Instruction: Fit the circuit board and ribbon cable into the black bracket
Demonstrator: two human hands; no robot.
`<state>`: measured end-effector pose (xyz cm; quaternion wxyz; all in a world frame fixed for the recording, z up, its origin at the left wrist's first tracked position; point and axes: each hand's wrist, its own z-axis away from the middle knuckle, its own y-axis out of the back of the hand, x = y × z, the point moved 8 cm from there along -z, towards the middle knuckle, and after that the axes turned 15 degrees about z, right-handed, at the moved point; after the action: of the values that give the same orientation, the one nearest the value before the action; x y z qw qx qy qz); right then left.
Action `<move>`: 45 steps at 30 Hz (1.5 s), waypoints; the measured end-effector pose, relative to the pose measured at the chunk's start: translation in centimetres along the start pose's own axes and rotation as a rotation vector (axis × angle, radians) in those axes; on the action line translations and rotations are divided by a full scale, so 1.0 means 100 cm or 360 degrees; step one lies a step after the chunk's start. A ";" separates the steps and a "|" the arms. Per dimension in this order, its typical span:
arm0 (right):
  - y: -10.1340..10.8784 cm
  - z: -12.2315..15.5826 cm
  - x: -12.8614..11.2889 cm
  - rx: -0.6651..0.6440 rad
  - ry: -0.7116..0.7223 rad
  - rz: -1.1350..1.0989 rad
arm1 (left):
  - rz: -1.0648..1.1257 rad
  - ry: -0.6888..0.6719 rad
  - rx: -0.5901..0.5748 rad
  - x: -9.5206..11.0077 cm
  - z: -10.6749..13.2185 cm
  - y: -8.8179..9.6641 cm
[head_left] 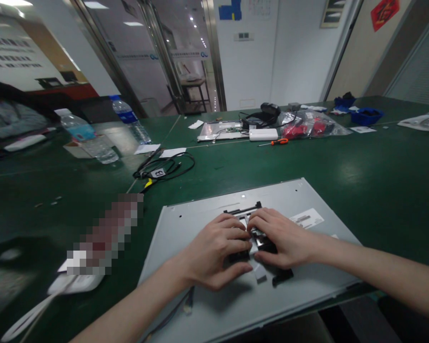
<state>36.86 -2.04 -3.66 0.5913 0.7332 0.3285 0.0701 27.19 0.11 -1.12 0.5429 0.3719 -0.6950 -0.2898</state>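
Note:
A flat grey metal panel (196, 228) lies in front of me, with dark fittings and small light-coloured pieces at its middle. My left hand (223, 247) curls over the left side of these fittings, thumb lower down near a small pale strip (260, 275). From the right, my right hand (280, 236) bends its fingers and thumb around a black part (266, 242). The fingertips of both hands nearly meet, and they hide much of what they touch. A black bar (243, 208) shows above the fingers, and a short black piece (282, 277) below.
A white label (307, 217) is on the panel's right side. Cables (171, 309) emerge at its lower left. Farther back are a coiled black cable (175, 166), two water bottles (89, 138), an orange-handled screwdriver (279, 142), a circuit board and plastic bags (314, 125).

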 end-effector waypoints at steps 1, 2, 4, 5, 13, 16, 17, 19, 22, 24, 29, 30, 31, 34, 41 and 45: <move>0.000 0.000 0.000 0.0007 -0.0005 -0.0007 | -0.0001 0.0008 0.0001 0.000 0.000 0.000; 0.000 0.000 0.000 0.0014 -0.0007 -0.0013 | -0.0003 0.0012 0.0003 0.000 0.000 0.001; 0.000 0.000 0.000 0.0029 -0.0012 -0.0022 | -0.0013 0.0010 0.0013 0.000 0.000 0.001; 0.000 0.000 0.000 0.0035 -0.0009 -0.0027 | -0.0018 0.0009 0.0016 0.000 0.000 0.002; 0.000 0.000 0.000 0.0043 0.0003 -0.0034 | -0.0072 0.0037 0.0021 -0.002 -0.001 -0.002; 0.000 0.000 -0.001 0.0051 0.0008 -0.0033 | -0.0108 0.0076 0.0032 -0.004 -0.001 -0.004; 0.000 0.000 -0.001 0.0051 0.0010 -0.0036 | -0.0116 0.0085 0.0036 -0.005 0.000 -0.005; 0.001 0.000 -0.001 0.0045 0.0016 -0.0042 | -0.0128 0.0094 0.0048 -0.006 0.000 -0.006; 0.002 -0.001 -0.002 0.0030 0.0018 -0.0039 | -0.0139 0.0099 0.0050 -0.006 0.000 -0.007; 0.002 -0.001 -0.002 0.0022 0.0012 -0.0029 | -0.0151 0.0103 0.0040 -0.007 0.000 -0.008; 0.002 0.000 -0.002 0.0001 0.0008 -0.0018 | -0.0175 0.0105 0.0015 -0.008 0.001 -0.010; 0.002 0.001 -0.002 -0.0003 0.0012 -0.0020 | -0.0177 0.0101 0.0018 -0.008 0.001 -0.009; 0.001 0.001 -0.002 -0.0006 0.0015 -0.0023 | -0.0179 0.0097 0.0022 -0.008 0.001 -0.009; 0.000 0.001 -0.002 -0.0020 0.0024 -0.0029 | -0.0191 0.0098 0.0029 -0.007 0.001 -0.009; -0.001 0.001 -0.003 -0.0030 0.0046 -0.0019 | -0.0200 0.0138 0.0016 -0.010 0.001 -0.010; 0.000 0.001 -0.001 0.0016 0.0063 -0.0013 | -0.0191 0.0133 0.0011 -0.009 0.002 -0.010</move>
<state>36.82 -2.20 -3.63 0.5812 0.7333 0.3435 0.0807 27.35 0.31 -2.40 0.5517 0.4265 -0.6493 -0.3037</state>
